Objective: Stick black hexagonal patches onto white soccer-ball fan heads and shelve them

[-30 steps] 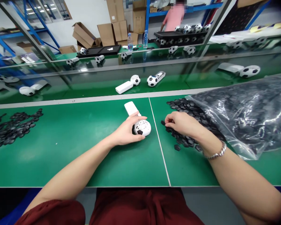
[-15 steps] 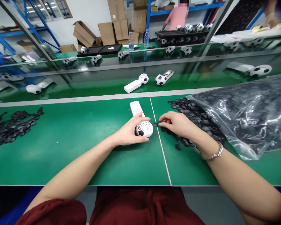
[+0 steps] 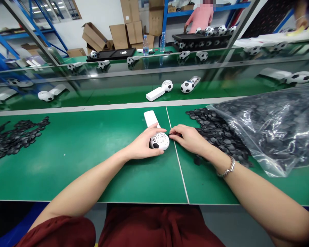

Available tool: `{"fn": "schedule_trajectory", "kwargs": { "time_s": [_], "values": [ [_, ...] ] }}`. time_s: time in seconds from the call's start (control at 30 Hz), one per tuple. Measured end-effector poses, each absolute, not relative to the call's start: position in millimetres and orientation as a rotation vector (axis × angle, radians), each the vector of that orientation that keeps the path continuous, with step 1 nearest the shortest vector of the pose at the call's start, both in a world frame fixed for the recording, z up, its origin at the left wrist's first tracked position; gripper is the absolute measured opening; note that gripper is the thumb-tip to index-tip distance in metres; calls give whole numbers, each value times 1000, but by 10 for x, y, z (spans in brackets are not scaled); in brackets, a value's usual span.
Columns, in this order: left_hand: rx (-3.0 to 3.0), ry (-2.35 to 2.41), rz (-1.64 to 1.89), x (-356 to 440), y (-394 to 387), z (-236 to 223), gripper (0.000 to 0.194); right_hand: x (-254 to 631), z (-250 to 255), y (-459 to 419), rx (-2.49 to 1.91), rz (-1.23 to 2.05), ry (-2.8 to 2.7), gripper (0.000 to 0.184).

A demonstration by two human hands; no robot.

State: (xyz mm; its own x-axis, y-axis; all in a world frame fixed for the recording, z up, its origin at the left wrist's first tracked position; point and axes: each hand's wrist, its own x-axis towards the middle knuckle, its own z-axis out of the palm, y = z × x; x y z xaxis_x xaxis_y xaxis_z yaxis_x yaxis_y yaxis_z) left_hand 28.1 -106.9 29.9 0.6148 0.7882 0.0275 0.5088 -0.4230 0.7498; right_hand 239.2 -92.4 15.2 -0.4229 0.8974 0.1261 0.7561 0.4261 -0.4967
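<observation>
My left hand [image 3: 142, 144] is closed around the ball-shaped head of a white handheld fan [image 3: 160, 140] with a soccer pattern. The fan lies on the green table, its handle pointing away from me. Lattice openings show on the upper side of the head, and a black patch is visible near my fingers. Just right of the fan, my right hand [image 3: 187, 137] pinches a small black pentagon piece [image 3: 170, 136], mostly hidden by the fingertips. Beyond that hand spreads a pile of black pentagon pieces [image 3: 220, 132].
A clear plastic bag [image 3: 275, 120] full of black pieces lies at the right. More black pieces [image 3: 18, 137] are spread at the far left. Behind the table's pale edge strip, a conveyor belt [image 3: 113, 92] carries several soccer-ball fans. A person in pink [image 3: 201, 17] stands at the back.
My right hand has moved left to the black piece beside the fan and now pinches it. Fans on the near belt have shifted right. My left hand keeps its hold.
</observation>
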Motion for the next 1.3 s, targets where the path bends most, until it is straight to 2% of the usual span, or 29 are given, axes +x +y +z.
{"fn": "schedule_trajectory", "kwargs": {
  "time_s": [0.2, 0.27, 0.4, 0.47, 0.6, 0.83, 1.0, 1.3],
  "values": [
    [2086, 967, 552, 268, -1064, 265, 68, 2392, 275, -1005, -1319, 787, -1957, 21],
    [2046, 972, 686, 295, -1083, 254, 57, 2375, 308, -1028, -1290, 846, -1902, 23],
    [1980, 1127, 1002, 368, -1132, 249, 18, 2329, 355, -1069, -1206, 863, -1898, 21],
    [1985, 1159, 1071, 393, -1145, 251, 9, 2312, 355, -1084, -1152, 864, -1928, 19],
    [2031, 1091, 1107, 405, -1143, 247, 4, 2297, 316, -1103, -1099, 872, -1965, 18],
    [2104, 1080, 1046, 385, -1137, 249, 7, 2302, 303, -1102, -991, 697, -2066, 15],
    [2164, 1100, 820, 369, -1132, 198, 60, 2358, 390, -1092, -1112, 939, -2087, 14],
    [2071, 1065, 636, 371, -1131, 246, 51, 2346, 337, -1070, -1007, 933, -2172, 12]
  ]
}}
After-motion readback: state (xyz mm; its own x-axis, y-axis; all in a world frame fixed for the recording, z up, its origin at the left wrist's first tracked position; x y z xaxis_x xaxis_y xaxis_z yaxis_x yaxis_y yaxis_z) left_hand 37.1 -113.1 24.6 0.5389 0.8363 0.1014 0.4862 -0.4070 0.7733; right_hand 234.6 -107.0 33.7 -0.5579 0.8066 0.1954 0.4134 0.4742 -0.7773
